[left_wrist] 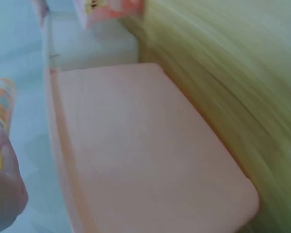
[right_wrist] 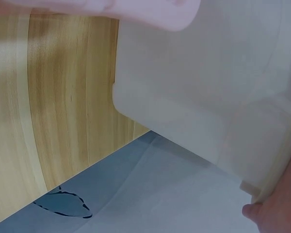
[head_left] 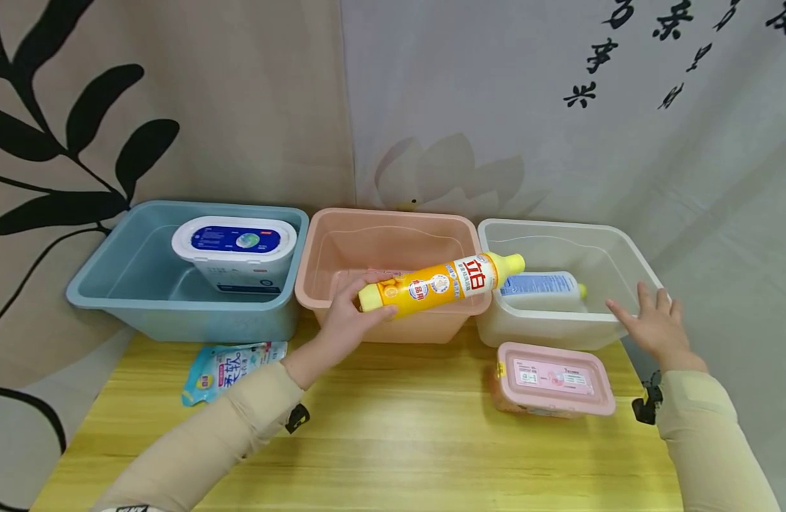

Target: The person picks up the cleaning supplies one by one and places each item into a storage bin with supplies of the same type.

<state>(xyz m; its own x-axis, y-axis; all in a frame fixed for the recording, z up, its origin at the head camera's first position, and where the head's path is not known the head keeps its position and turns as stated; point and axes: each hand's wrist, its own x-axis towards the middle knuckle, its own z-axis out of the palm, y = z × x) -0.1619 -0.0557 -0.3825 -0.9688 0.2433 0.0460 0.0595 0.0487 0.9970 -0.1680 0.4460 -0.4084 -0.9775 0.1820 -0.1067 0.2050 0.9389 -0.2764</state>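
My left hand grips a yellow bottle by its lower end, thumb in front. The bottle lies nearly level over the front rim of the pink bin, its cap end pointing right towards the white bin. In the left wrist view, part of the same bottle shows at the left edge. My right hand is at the right front corner of the white bin, fingers spread. Inside that bin lies a white bottle with a blue label.
On the left stands a blue bin holding a white lidded tub. A blue soft pack lies in front of it. A pink lidded box sits before the white bin on the wooden table. Curtains hang behind.
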